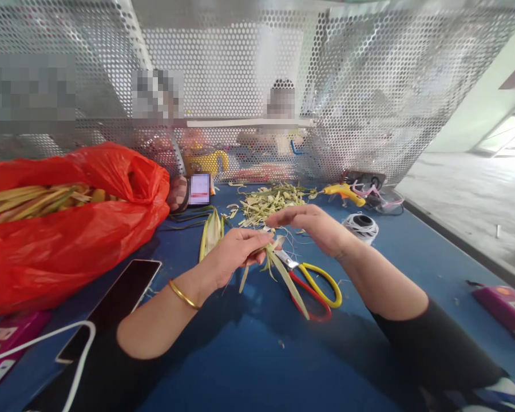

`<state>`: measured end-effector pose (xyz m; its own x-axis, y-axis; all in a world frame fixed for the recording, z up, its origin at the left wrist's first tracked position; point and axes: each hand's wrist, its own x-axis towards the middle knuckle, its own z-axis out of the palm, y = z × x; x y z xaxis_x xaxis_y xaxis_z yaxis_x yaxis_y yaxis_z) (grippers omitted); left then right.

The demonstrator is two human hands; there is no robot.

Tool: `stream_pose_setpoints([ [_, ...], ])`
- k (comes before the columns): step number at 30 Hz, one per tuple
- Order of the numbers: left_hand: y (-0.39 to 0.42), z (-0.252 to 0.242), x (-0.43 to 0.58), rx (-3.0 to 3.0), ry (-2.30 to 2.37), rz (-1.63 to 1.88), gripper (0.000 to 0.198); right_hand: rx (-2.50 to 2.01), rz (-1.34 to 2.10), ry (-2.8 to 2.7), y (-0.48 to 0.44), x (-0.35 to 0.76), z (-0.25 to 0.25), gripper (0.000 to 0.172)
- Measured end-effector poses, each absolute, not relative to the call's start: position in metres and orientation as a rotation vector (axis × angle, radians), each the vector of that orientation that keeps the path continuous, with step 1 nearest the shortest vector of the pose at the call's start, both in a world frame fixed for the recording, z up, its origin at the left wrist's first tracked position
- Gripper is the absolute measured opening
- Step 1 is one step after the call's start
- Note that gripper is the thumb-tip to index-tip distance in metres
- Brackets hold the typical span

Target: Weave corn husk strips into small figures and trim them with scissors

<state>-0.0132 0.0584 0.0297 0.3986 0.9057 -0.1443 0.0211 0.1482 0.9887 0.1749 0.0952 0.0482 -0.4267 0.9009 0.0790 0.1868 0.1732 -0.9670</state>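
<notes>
My left hand (236, 252) is closed around a small bundle of pale green leaf strips (278, 266) that hang down over the blue table (249, 355). My right hand (313, 226) hovers just above and to the right of it, fingers stretched out toward the left, holding nothing I can make out. Yellow-and-red handled scissors (313, 286) lie on the table right under the strips. A folded bunch of leaves (212, 232) lies just behind my left hand.
A red plastic bag (68, 229) full of long leaves fills the left. A dark phone (115, 303) with a white cable lies front left. Leaf scraps (270, 203), a yellow glue gun (345, 193) and a thread spool (361, 224) lie behind. Perforated metal screen at the back; people sit beyond it.
</notes>
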Motion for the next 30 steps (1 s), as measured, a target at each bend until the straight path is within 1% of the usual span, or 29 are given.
stream_pose_setpoints([
  [2,0.059,0.029,-0.013,1.272,0.979,0.827,0.03,-1.041,1.294,-1.726,0.095,0.176,0.05,0.03],
  [4,0.059,0.028,-0.012,1.296,0.991,0.837,0.029,-1.147,1.276,-1.783,0.092,0.172,0.049,0.037],
  [6,0.059,0.026,-0.011,1.327,1.015,0.833,0.029,-1.229,1.299,-1.804,0.088,0.164,0.045,0.032],
  [8,0.059,0.024,-0.01,1.35,1.05,0.829,0.03,-1.146,1.425,-1.664,0.084,0.153,0.039,0.022],
  [10,0.058,0.023,-0.009,1.361,1.074,0.825,0.032,-1.08,1.492,-1.486,0.08,0.144,0.034,0.017],
  [13,0.056,0.024,-0.007,1.362,1.074,0.802,0.03,-1.033,1.488,-1.351,0.076,0.137,0.031,0.017],
  [20,0.053,0.025,-0.005,1.356,1.005,0.716,0.025,-1.021,1.468,-1.34,0.069,0.13,0.026,0.02],
  [22,0.054,0.025,-0.006,1.319,0.982,0.72,0.026,-1.06,1.384,-1.385,0.072,0.132,0.025,0.018],
  [24,0.055,0.026,-0.008,1.245,0.956,0.756,0.027,-1.095,1.169,-1.507,0.078,0.138,0.026,0.014],
  [26,0.057,0.028,-0.012,1.161,0.924,0.806,0.031,-1.086,0.919,-1.684,0.084,0.147,0.031,0.015],
  [27,0.058,0.029,-0.014,1.125,0.91,0.83,0.032,-1.06,0.865,-1.782,0.086,0.151,0.033,0.017],
  [30,0.062,0.032,-0.018,1.054,0.88,0.886,0.033,-0.947,0.917,-1.987,0.092,0.162,0.04,0.024],
])
